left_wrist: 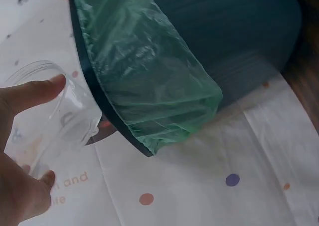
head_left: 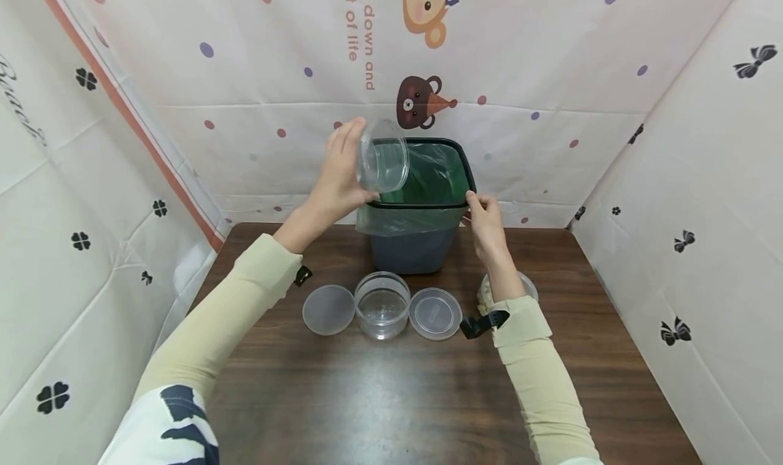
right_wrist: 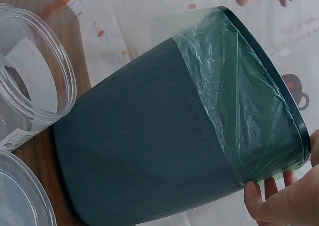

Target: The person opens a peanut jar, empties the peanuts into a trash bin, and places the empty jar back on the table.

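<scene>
My left hand (head_left: 335, 179) grips a clear jar (head_left: 383, 157), tipped on its side over the bin's (head_left: 422, 247) open mouth. My right hand (head_left: 486, 217) pinches the bin's rim. Nearer me on the table (head_left: 367, 397) sit another jar (head_left: 382, 304) and two lids (head_left: 328, 309).

One dark bin (head_left: 422, 247), lined with one green bag (head_left: 437, 176). Three clear plastic jars: one tipped over the bin (head_left: 383, 156), one upright on the table (head_left: 382, 304), one mostly hidden behind the right forearm (head_left: 527, 286). Two loose round lids (head_left: 328, 309) (head_left: 435, 313), flat on either side of the upright jar. One wooden table (head_left: 379, 397). Two hands in view.
</scene>
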The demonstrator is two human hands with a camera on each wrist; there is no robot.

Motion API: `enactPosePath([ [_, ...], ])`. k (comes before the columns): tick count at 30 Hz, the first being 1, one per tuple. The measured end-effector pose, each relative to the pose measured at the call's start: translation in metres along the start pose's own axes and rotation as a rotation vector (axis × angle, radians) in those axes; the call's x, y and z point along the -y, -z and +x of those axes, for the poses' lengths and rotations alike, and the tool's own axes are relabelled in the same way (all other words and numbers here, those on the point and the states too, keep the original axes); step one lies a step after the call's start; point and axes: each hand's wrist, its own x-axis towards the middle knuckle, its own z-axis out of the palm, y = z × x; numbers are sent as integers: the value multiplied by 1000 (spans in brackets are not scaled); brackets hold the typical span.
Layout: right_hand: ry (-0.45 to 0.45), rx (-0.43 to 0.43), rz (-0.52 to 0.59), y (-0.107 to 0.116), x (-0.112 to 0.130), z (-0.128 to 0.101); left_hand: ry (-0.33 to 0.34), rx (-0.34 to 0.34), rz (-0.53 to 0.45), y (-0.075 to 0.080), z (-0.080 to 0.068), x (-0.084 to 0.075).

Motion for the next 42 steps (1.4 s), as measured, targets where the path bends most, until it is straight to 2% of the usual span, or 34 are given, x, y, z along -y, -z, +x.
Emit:
enactPosePath([
  [5,14,17,-50,1,-2,-4,191,-28,-117,9,-17,-2],
  [7,45,8,-92,3,-5,-6,270,-37,-162,13,-27,-3],
  [10,124,-1,-164,6,-12,-7,350,-94,-212,19,-43,-3],
  [14,176,13,-371,16,-28,-7,395,-190,-251,30,-66,0],
  [17,157,31,-569,27,-46,-12,425,-205,-251,37,-88,4],
  [20,174,79,-692,33,-64,-22,481,-192,-230,40,-115,11],
  [25,311,188,-842,30,-87,-45,605,-175,-193,32,-164,23],
  [29,409,253,-903,16,-98,-63,723,-130,-160,21,-200,29],
  [32,490,286,-916,1,-103,-75,782,-104,-152,16,-221,33],
  [36,572,322,-921,-21,-107,-88,817,-91,-127,13,-247,38],
  [42,577,391,-918,-47,-112,-99,807,-30,-94,10,-285,40],
])
